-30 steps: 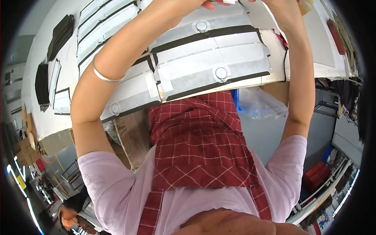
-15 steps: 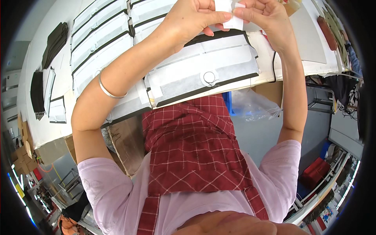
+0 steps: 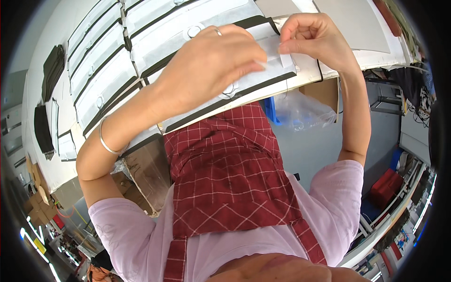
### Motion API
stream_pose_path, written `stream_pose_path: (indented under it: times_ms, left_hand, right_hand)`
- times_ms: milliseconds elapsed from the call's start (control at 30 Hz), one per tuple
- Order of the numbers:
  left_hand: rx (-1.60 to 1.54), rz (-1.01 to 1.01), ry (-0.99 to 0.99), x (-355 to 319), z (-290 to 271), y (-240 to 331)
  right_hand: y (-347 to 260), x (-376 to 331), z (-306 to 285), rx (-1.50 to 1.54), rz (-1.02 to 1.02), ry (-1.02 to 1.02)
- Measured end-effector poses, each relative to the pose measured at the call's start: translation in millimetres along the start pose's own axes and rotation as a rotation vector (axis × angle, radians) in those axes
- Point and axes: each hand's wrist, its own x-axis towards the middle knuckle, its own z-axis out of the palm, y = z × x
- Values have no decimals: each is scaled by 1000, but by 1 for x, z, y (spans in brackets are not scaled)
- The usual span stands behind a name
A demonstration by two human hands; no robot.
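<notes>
Both hands are up over the near edge of the white counter (image 3: 56, 33), working on one flat panel. The left hand (image 3: 206, 70) lies knuckles-up over the white fabric panel (image 3: 244, 75), the one with dark borders and a small metal ring showing just below the fingers. Its grip is narrow: thumb and forefinger pinch a thin white tab (image 3: 263, 63) at the panel's right part. A ring sits on one finger, and a silver bangle (image 3: 110, 143) circles the wrist down toward the lower left of the panel.

The right hand (image 3: 312, 40) sits just right of the panel, fingers curled tight, fingertips pinched together on the same white piece at its corner; exactly what is caught between them cannot be made out.

Left of the panel and further back on the counter run rows of matching white panels (image 3: 108, 70), each with dark edging and a ring. Beyond them, far left of the panel, dark fabric pieces (image 3: 51, 70) lie stacked. Below the panel hangs a red checked apron (image 3: 225, 174) over a pink shirt. Right of the panel and under the counter edge sits a clear plastic bag (image 3: 300, 110).
</notes>
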Motion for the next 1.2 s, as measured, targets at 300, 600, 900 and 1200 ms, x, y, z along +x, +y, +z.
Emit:
stream_pose_path:
  times_ms: [300, 600, 900, 1200]
  left_hand:
    - [166, 225, -132, 0, 24, 6]
    - [218, 224, -169, 2, 29, 7]
    - [190, 225, -150, 3, 31, 5]
    - [151, 210, -185, 5, 26, 1]
  right_hand:
    - [8, 3, 2, 45, -26, 38]
    - [12, 1, 6, 61, -58, 85]
    - [16, -2, 10, 63, -41, 114]
    - [-6, -3, 24, 64, 51, 289]
